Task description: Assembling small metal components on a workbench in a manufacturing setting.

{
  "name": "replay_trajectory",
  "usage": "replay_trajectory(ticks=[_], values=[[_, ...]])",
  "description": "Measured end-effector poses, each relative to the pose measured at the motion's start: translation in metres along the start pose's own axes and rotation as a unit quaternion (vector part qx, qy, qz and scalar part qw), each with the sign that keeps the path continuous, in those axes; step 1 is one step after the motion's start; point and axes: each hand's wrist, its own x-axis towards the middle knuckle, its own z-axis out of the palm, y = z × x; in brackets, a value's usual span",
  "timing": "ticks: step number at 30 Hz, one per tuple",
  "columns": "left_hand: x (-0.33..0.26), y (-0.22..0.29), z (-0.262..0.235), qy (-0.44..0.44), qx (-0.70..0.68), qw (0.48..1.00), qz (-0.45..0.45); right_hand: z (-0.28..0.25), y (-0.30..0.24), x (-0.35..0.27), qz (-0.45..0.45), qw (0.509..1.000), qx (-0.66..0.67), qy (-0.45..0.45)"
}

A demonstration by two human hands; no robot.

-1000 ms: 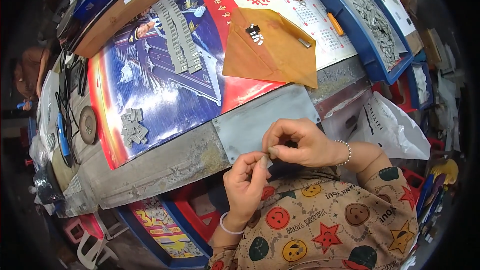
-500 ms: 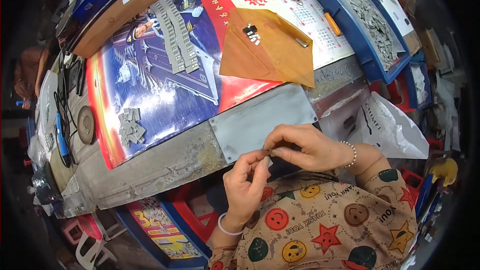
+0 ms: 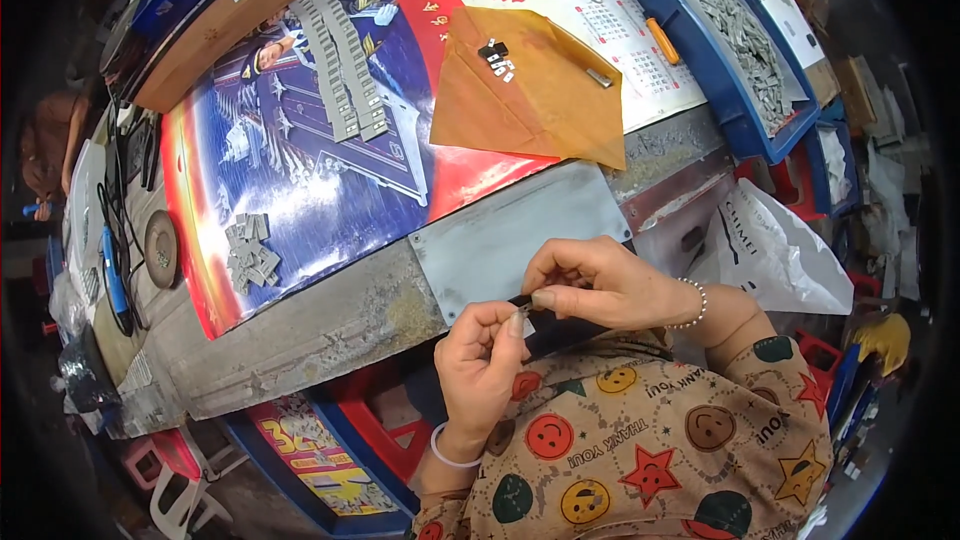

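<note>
My left hand and my right hand meet at the fingertips in front of my body, near the table's front edge. Both pinch a small black piece, and a pale bit shows just below it; its exact kind is too small to make out. Close beyond the hands lies a smooth grey plate on the tabletop. Farther off, an amber sheet carries several small black and white pieces and a small metal piece.
A glossy poster bears two long rows of grey pieces and a pile of grey pieces. A blue tray of grey parts and an orange tool are right. Left are a round dish and blue-handled tool.
The fingertips have parted slightly, and the black piece with a pale bit now shows between them. The whole view has shifted a little.
</note>
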Motion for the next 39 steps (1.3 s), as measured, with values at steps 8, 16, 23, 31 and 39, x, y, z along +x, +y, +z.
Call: replay_trajectory(ticks=[8, 16, 23, 31, 39], values=[[0.0, -0.006, 0.0, 0.0, 0.043, 0.999, 0.018, 0.006, 0.008, 0.0, 0.042, 0.996, 0.073, 0.009], [-0.003, -0.011, 0.002, -0.005, 0.028, 0.999, 0.02, 0.003, 0.007, 0.002, 0.066, 0.992, 0.103, -0.01], [-0.004, -0.015, 0.002, -0.01, 0.069, 0.994, 0.083, 0.003, 0.003, 0.0, 0.034, 0.999, -0.005, -0.017], [-0.001, -0.023, 0.003, 0.002, 0.195, 0.963, 0.185, 0.006, 0.002, 0.003, -0.042, 0.988, -0.148, 0.001], [-0.001, -0.024, 0.003, 0.001, 0.166, 0.968, 0.189, 0.005, -0.005, 0.003, -0.047, 0.986, -0.162, -0.007]])
